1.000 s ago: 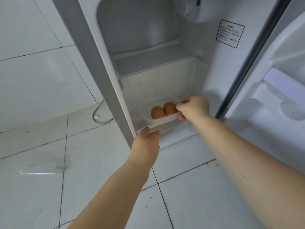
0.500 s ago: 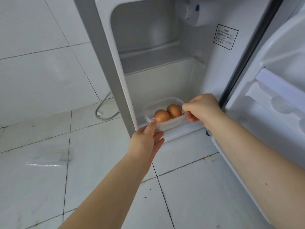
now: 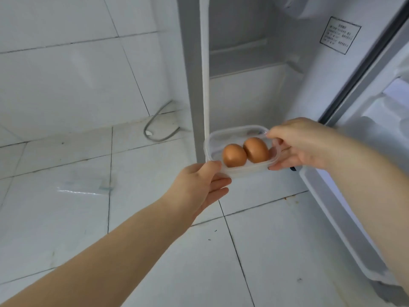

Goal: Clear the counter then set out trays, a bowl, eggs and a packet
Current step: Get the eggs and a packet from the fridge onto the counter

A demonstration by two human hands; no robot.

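Observation:
A clear plastic container holds two brown eggs side by side. It hangs in the air just in front of the open fridge, low down near the floor. My left hand grips its near left corner from below, thumb on the rim. My right hand pinches its right rim, fingers under and thumb on top.
The fridge door stands open at the right, its shelves facing me. A grey cable loops on the white tiled floor left of the fridge. A clear plastic bag lies flat on the tiles at left.
Both hands have drawn the container with the eggs out of the bottom of the fridge, toward me. It has left the fridge floor and is now held in the air.

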